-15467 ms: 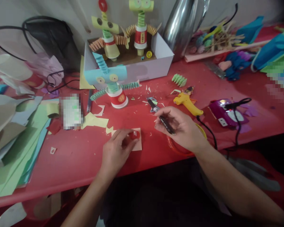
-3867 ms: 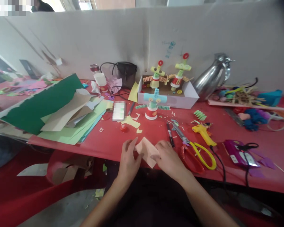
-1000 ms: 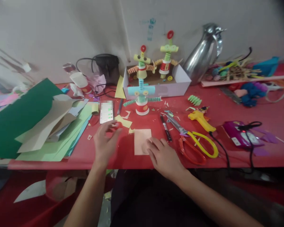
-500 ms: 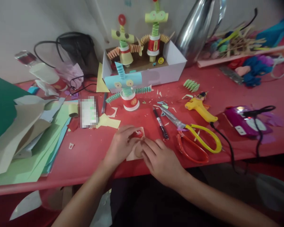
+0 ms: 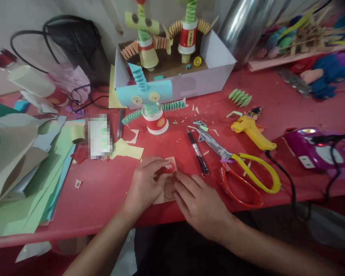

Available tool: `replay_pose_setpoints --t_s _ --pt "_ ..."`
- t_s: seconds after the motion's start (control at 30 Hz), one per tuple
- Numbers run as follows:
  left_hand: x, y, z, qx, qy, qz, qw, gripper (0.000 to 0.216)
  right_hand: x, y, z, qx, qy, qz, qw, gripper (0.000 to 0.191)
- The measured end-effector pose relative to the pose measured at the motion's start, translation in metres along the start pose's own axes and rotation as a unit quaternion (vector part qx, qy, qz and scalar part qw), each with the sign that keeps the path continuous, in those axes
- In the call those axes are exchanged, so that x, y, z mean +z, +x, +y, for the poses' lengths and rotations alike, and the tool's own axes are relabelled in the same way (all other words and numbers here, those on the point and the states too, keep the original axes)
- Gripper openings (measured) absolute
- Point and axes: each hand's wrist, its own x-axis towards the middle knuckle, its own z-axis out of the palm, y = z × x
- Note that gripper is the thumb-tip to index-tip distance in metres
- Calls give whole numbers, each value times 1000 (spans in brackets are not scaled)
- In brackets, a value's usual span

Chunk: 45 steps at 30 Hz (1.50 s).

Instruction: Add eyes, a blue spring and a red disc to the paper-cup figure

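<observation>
My left hand (image 5: 145, 188) pinches a small round red cap (image 5: 169, 167) between thumb and fingers, against a piece of tan paper (image 5: 160, 198). On that paper, below the cap, is a round outline, partly covered by fingers. My right hand (image 5: 201, 203) presses its closed fingertips on the paper's right side, close to the cap; whether they grip its edge is hidden. Right of the hands lie a black pen (image 5: 197, 151) and large scissors (image 5: 217, 145) with yellow and red handles. Behind them stands a paper-cup robot figure (image 5: 156, 122) with a blue tube head.
A white box (image 5: 201, 86) at the back holds two similar figures. To the right are a yellow glue gun (image 5: 251, 132), a purple power unit (image 5: 307, 147) and a metal jug (image 5: 244, 34). Coloured paper sheets (image 5: 46, 180) are piled left; paper scraps (image 5: 129, 148) lie mid-table.
The camera has moved closer, so things look larger and more spread out. Both hands stay at the tan paper, and the red cap shows a little more clearly between the left fingers.
</observation>
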Motion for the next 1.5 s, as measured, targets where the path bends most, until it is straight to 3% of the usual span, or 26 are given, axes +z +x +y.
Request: replay_pose_setpoints --t_s 0.17,0.33,0.53,0.97,1.13,1.33,1.5 --pt "-1 0 1 3 -16 -16 1000 31 -14 30 4 118 138 28 983 21" --pt "-4 4 1 -44 -42 -12 998 32 -9 58 11 154 200 27 967 13" --pt "-3 4 0 -53 -90 -15 994 32 -7 57 15 110 206 29 972 17" --pt "3 0 -2 -36 -98 11 994 33 -21 75 14 153 178 -106 966 24" --pt "1 3 -3 -14 -99 5 995 28 -18 72 14 156 196 -83 965 23" --pt "-4 1 -4 17 -57 -18 998 37 -14 67 12 138 174 -74 972 21" --pt "-4 0 -4 -2 -53 3 999 19 -28 72 20 117 155 -92 977 18"
